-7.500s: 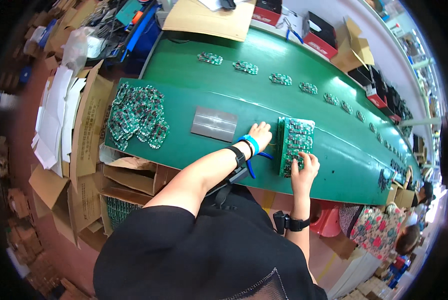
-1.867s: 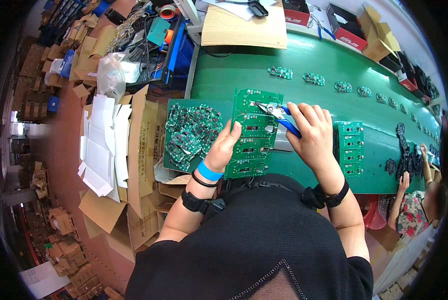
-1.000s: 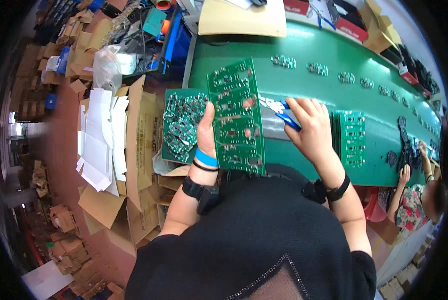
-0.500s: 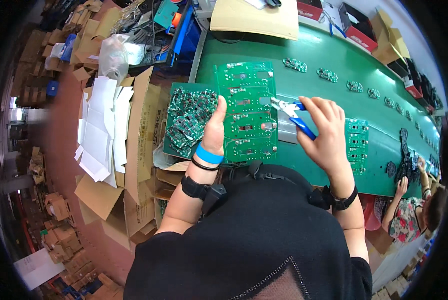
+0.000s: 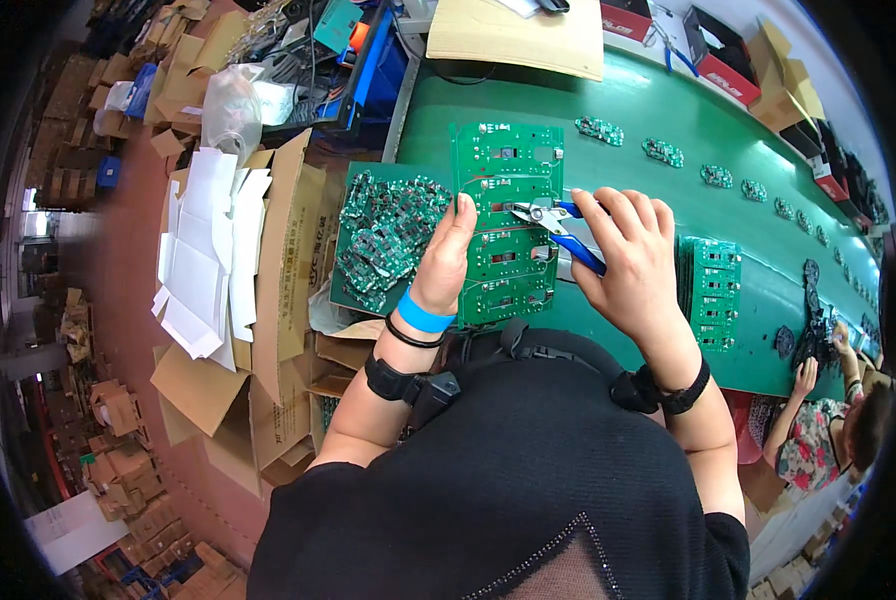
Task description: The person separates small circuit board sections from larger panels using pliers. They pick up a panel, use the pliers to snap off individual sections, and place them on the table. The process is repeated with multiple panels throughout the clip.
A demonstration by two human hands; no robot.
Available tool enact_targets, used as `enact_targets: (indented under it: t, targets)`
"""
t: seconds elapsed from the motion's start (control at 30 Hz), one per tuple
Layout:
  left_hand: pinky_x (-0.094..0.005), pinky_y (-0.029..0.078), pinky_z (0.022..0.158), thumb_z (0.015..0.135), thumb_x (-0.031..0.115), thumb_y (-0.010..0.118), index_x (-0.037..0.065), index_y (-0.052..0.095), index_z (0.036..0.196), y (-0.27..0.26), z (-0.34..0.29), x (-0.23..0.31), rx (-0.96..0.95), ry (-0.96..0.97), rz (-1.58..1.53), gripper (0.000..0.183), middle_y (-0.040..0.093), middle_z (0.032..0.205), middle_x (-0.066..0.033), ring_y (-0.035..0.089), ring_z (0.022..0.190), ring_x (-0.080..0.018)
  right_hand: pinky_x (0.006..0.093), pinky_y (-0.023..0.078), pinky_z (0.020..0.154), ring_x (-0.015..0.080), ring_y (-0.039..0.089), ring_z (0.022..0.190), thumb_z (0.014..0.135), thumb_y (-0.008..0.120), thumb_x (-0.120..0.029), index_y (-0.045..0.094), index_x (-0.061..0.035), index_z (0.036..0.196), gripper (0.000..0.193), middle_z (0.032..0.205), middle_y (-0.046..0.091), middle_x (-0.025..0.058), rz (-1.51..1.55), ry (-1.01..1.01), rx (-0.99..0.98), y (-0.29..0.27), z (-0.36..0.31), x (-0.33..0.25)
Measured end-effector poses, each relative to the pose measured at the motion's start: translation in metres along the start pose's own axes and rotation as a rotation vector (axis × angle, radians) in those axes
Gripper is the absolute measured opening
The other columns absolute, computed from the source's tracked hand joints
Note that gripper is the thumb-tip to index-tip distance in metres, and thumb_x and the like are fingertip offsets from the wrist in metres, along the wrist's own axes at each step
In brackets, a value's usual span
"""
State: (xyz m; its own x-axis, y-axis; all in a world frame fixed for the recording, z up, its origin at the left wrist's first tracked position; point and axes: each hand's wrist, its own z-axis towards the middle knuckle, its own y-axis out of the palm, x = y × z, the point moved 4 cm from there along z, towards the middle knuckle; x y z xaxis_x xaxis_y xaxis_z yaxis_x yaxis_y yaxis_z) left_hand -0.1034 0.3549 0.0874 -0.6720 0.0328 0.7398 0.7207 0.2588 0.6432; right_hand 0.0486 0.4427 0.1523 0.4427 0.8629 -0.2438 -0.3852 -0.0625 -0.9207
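In my left hand (image 5: pixel 442 268) is a green circuit board panel (image 5: pixel 513 272), held by its left edge with my thumb lying over the front. The panel stands tilted up toward me and carries several repeated sections with small parts. My right hand (image 5: pixel 630 255) is closed around blue-handled cutting pliers (image 5: pixel 580 253). Their jaws reach over the panel's upper middle, by a dark slot; whether they touch it I cannot tell. Left of the panel lies a heap of small circuit boards (image 5: pixel 383 240). A stack of similar green panels (image 5: pixel 716 295) stands right of my right hand.
Small boards (image 5: pixel 663 152) lie in a row along the green table (image 5: pixel 528 95). Cardboard (image 5: pixel 513 35) covers the table's far end. An open carton with white sheets (image 5: pixel 203 255) stands at left. At far right a co-worker's hand (image 5: pixel 806 375) is beside black parts.
The pliers have moved left and slightly down, from the panel's right edge to over its middle. The panel has shifted slightly right with my left hand.
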Motion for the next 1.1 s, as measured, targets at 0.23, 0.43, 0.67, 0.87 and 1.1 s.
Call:
enact_targets:
  t: [0.23, 0.43, 0.67, 0.87, 1.1]
  targets:
    - [-0.0414, 0.054, 0.088, 0.101, 0.044, 0.022, 0.004, 0.035, 0.137, 0.002, 0.002, 0.002, -0.017, 0.009, 0.019, 0.055, 0.053, 0.126, -0.0166, 0.060, 0.107, -0.0273, 0.0407, 0.035, 0.090, 0.0262, 0.050, 0.102, 0.063, 0.073, -0.018, 0.053, -0.0079, 0.121, 0.062, 0.108, 0.054, 0.0076, -0.012, 0.003, 0.006, 0.001, -0.002, 0.002]
    - [-0.0412, 0.054, 0.088, 0.102, 0.043, 0.021, 0.004, 0.035, 0.137, -0.003, 0.003, 0.001, 0.026, 0.013, 0.081, 0.054, 0.053, 0.127, -0.0161, 0.059, 0.109, -0.0267, 0.0399, 0.036, 0.087, 0.0254, 0.050, 0.099, 0.062, 0.073, -0.018, 0.053, -0.0079, 0.121, 0.063, 0.107, 0.054, 0.0070, -0.030, -0.003, -0.002, 0.001, 0.000, 0.001]
    - [-0.0413, 0.053, 0.089, 0.101, 0.044, 0.021, 0.004, 0.036, 0.137, 0.003, 0.002, 0.003, 0.018, -0.008, 0.015, 0.055, 0.053, 0.127, -0.0162, 0.059, 0.110, -0.0267, 0.0386, 0.037, 0.083, 0.0240, 0.052, 0.094, 0.063, 0.073, -0.018, 0.055, -0.0079, 0.118, 0.059, 0.104, 0.055, 0.0062, -0.053, -0.037, 0.031, -0.001, 0.000, -0.001]
    - [-0.0437, 0.053, 0.088, 0.100, 0.049, 0.022, 0.004, 0.036, 0.137, -0.002, 0.002, -0.001, -0.006, -0.043, -0.009, 0.060, 0.053, 0.127, -0.0172, 0.059, 0.108, -0.0288, 0.0370, 0.039, 0.077, 0.0240, 0.053, 0.089, 0.063, 0.072, -0.016, 0.057, -0.0069, 0.115, 0.055, 0.099, 0.057, 0.0065, 0.009, -0.035, 0.042, 0.000, -0.001, 0.003]
    - [-0.0477, 0.054, 0.085, 0.097, 0.055, 0.026, 0.006, 0.022, 0.145, -0.010, -0.007, 0.005, -0.206, -0.136, -0.625, 0.069, 0.036, 0.142, -0.0222, 0.058, 0.107, -0.0371, 0.0373, 0.040, 0.076, 0.0260, 0.054, 0.088, 0.064, 0.069, -0.012, 0.060, -0.0058, 0.110, 0.048, 0.098, 0.058, 0.0081, 0.105, 0.110, 0.141, -0.010, -0.007, 0.022]
